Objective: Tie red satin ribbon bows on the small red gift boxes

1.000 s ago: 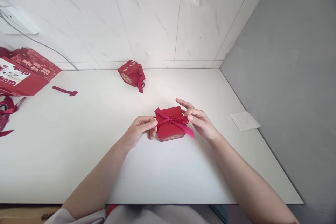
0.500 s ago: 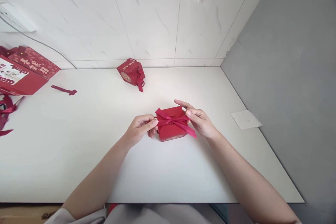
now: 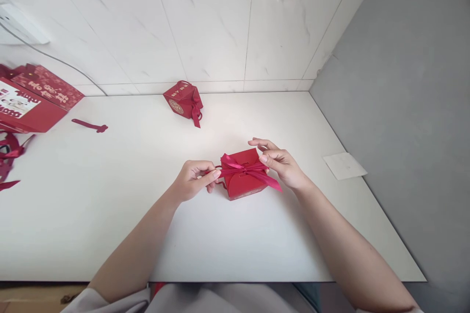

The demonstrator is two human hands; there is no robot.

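A small red gift box [image 3: 244,188] lies on the white table in front of me, with a crimson ribbon [image 3: 253,169] tied in a bow across its flaps. At the box's left, my left hand [image 3: 196,178] pinches one side of the ribbon between thumb and fingers. A red cord handle shows beside those fingertips. My right hand [image 3: 284,164] grips the ribbon's other side at the box's right edge, its index finger raised over the far corner. One ribbon tail hangs past the front right corner.
Another red box with a bow [image 3: 183,102] stands by the tiled wall. Farther left are a larger red printed box [image 3: 44,93], a dark red strip [image 3: 88,125] and loose ribbon [image 3: 11,154]. A white paper [image 3: 344,166] lies at the right edge of the table [image 3: 110,215].
The gift box has shifted slightly right. My hands have drawn a little farther apart, and the ribbon between them is stretched straighter, with a longer piece showing on the left.
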